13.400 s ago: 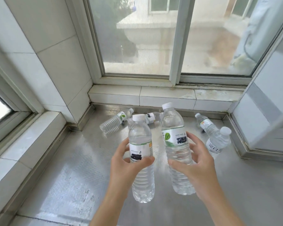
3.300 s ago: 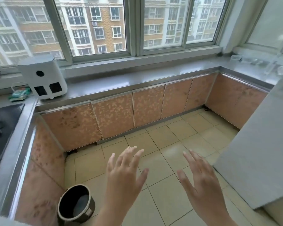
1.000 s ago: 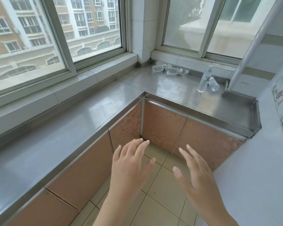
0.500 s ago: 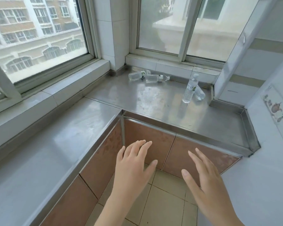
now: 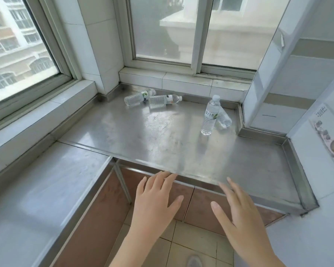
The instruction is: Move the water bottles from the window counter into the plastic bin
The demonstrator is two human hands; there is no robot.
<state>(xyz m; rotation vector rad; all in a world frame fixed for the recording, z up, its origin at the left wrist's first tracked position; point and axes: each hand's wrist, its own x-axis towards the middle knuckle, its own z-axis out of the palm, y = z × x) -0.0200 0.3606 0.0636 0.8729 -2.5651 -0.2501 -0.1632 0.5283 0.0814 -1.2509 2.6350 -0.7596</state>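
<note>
Both hands, left (image 5: pixel 154 201) and right (image 5: pixel 241 212), have neared the tabletop (image 5: pixel 143 135), fingers wide and empty; four bottles (image 5: pixel 209 117) remain ahead.

Brown cabinet doors (image 5: pixel 204 207) above a tiled floor (image 5: pixel 193 245).

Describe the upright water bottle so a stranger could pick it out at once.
Start at the steel window counter and go to its far right corner. There a clear plastic water bottle with a white cap stands. It alone stands upright; the other bottles lie on their sides.
</note>
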